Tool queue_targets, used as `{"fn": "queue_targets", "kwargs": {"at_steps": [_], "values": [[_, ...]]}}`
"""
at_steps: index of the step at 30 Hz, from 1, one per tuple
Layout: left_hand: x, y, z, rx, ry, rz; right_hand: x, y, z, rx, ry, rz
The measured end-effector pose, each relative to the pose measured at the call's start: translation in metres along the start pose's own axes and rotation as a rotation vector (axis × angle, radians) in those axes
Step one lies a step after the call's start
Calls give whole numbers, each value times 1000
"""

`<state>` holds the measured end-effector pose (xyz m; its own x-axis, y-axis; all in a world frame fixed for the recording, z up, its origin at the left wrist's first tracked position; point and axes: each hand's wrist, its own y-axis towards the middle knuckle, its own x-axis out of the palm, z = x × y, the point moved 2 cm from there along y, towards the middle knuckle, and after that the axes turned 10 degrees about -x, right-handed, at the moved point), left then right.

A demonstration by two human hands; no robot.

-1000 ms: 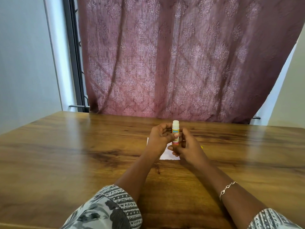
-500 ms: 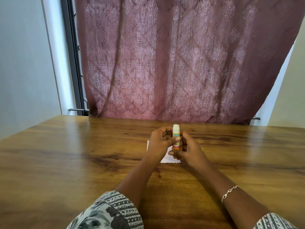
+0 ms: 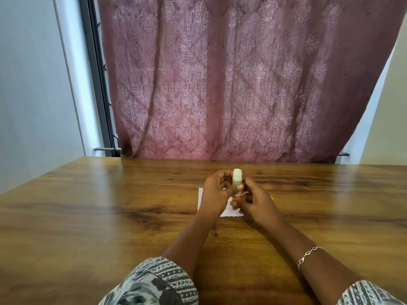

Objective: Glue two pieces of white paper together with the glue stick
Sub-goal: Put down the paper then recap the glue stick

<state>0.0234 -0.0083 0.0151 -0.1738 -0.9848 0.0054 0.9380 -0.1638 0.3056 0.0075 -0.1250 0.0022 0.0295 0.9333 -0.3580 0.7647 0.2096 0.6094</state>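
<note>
Small cylindrical glue stick (image 3: 237, 181), white top, yellow label too blurred to read: left hand (image 3: 217, 191) and right hand (image 3: 257, 202) are both gripping it upright, above white paper sheet (image 3: 229, 210).

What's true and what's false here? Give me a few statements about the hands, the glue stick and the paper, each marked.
1. Both the left hand and the right hand hold the glue stick upright. True.
2. White paper lies on the table beneath the hands. True.
3. The bracelet is on the left wrist. False: it is on the right wrist.
4. The curtain is green. False: it is dusky pink.
</note>
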Motion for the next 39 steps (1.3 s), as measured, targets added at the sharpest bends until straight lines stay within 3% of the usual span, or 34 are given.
{"fn": "queue_targets", "kwargs": {"at_steps": [3, 13, 34, 39], "values": [[-1, 1, -1, 14, 40, 35, 0, -1, 0, 18, 64, -17], [1, 0, -1, 23, 66, 20, 1, -3, -8, -54, -118, 16], [-1, 4, -5, 50, 131, 63, 2, -4, -4, -8, 33, 13], [2, 1, -2, 48, 112, 56, 2, -3, -6, -80, -64, 28]]}}
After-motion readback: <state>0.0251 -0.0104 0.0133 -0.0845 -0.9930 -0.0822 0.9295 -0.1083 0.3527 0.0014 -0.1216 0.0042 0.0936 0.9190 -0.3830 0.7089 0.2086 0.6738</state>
